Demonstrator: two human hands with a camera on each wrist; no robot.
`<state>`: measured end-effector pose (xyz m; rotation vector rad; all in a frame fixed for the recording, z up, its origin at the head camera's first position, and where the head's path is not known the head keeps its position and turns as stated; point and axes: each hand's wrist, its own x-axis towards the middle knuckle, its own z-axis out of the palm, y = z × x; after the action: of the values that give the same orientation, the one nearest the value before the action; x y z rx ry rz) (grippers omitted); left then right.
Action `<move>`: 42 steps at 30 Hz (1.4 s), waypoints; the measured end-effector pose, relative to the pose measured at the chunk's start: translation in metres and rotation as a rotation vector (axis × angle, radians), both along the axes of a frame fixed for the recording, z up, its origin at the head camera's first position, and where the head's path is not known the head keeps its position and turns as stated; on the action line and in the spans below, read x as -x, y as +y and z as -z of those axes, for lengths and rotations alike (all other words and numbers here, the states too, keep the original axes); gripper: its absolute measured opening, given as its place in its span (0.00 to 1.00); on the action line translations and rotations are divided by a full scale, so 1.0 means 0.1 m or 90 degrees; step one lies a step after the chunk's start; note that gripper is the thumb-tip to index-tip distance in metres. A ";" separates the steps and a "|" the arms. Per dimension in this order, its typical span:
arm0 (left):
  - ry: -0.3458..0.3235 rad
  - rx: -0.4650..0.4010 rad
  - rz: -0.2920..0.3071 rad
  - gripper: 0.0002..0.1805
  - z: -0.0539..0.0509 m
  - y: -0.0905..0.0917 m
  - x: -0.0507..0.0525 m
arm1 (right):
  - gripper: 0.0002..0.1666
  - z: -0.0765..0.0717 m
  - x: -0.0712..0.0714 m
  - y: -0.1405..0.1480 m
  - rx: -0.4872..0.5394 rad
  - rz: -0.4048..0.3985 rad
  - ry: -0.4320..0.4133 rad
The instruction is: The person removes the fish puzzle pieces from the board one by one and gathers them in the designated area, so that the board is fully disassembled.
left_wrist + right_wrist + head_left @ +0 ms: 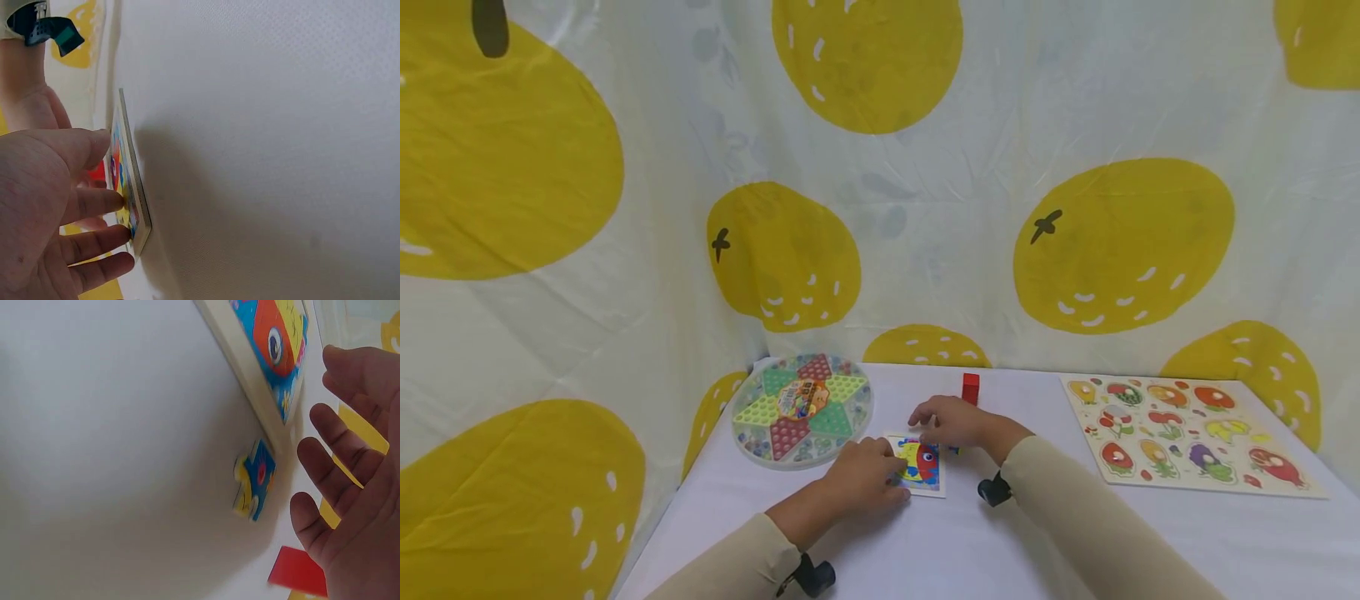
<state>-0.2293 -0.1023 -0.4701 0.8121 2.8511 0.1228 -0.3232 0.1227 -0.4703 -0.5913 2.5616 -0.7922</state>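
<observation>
A small wooden jigsaw puzzle (929, 482) with a bright fish picture lies flat on the white table. My left hand (867, 478) is at its left side; in the left wrist view, the fingertips (119, 236) of spread fingers touch or nearly touch the picture. Over the board's far right corner hovers my right hand (957, 422), fingers relaxed and holding nothing. A loose jigsaw piece (262, 475), blue and yellow, lies on the cloth just off the board's corner, below the right hand's fingers. In the head view that hand mostly hides the piece.
Behind my right hand stands a red block (971, 387). A round Chinese checkers board (842, 446) lies at the left. To the right is a fruit and vegetable peg puzzle board (1206, 477). A curtain with yellow fruit (925, 275) closes off the table's back.
</observation>
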 end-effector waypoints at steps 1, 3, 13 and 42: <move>-0.001 0.001 0.003 0.29 0.00 0.00 0.00 | 0.16 0.00 -0.01 -0.02 -0.002 -0.004 0.005; -0.003 0.001 0.007 0.29 0.01 0.01 0.00 | 0.16 0.00 -0.02 -0.05 -0.008 -0.007 0.008; -0.004 0.014 0.016 0.30 0.04 0.02 0.00 | 0.19 0.08 -0.04 -0.11 -0.026 -0.040 0.021; -0.008 0.015 -0.001 0.30 -0.01 0.03 -0.01 | 0.20 0.11 0.05 -0.13 -0.035 -0.037 0.021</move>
<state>-0.2286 -0.0995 -0.4695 0.8005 2.8361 0.0942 -0.3281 0.1095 -0.4815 -0.6635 2.5743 -0.6958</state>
